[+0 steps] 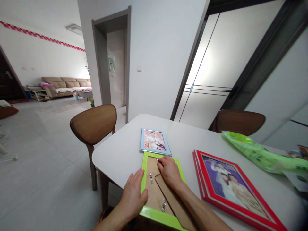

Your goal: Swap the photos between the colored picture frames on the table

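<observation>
A lime-green picture frame (143,163) lies face down at the table's near edge, its brown backing board (154,192) facing up. My left hand (133,191) grips the frame's left side, with fingers along the outer edge and thumb over the rim. Near the top of the backing, my right hand (168,170) pinches a small metal clip (157,159), partly hidden by the fingers. Two more metal pieces, a clip (151,178) and a toothed hanger (164,205), sit on the board. A brown stand leg (169,197) runs beneath my right forearm.
Beyond the green frame lies a light-blue framed photo (154,141). Stacked red picture frames (211,179) lie to the right, with a green plastic bag (262,157) behind them. Wooden chairs (96,123) stand around the white table (115,154).
</observation>
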